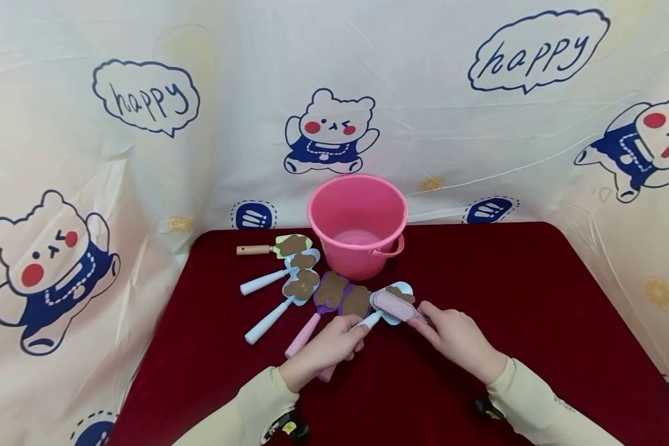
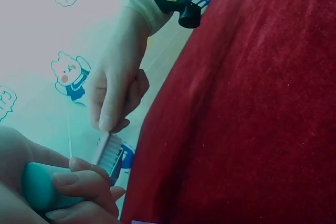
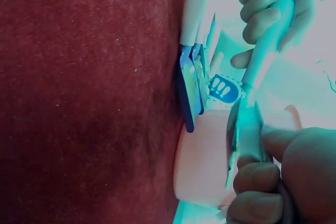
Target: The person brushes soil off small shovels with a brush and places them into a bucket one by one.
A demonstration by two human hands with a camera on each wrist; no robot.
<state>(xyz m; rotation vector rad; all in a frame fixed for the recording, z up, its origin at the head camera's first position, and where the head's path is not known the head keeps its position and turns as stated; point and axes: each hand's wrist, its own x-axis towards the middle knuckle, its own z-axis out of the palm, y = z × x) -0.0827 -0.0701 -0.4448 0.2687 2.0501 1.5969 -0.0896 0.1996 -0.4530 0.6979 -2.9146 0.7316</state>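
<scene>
My left hand (image 1: 331,342) grips the light blue handle (image 3: 266,48) of a small toy shovel (image 1: 402,288). Its blade carries a brown patch and is held up off the red cloth. In my right hand (image 1: 454,337) is a pale brush (image 1: 391,305) with short bristles, laid against the shovel's blade. The left wrist view shows the brush (image 2: 108,153) bristles side-on, with the right hand (image 2: 115,95) pinching its end. Two purple shovels with brown patches, one at the left (image 1: 330,291) and one at the right (image 1: 355,300), lie beside the left hand.
A pink bucket (image 1: 357,244) stands at the back middle of the red cloth (image 1: 479,266). To its left lie two light blue shovels (image 1: 301,285) and a green shovel with a wooden handle (image 1: 254,250), all bearing brown patches. A printed curtain (image 1: 245,148) hangs behind.
</scene>
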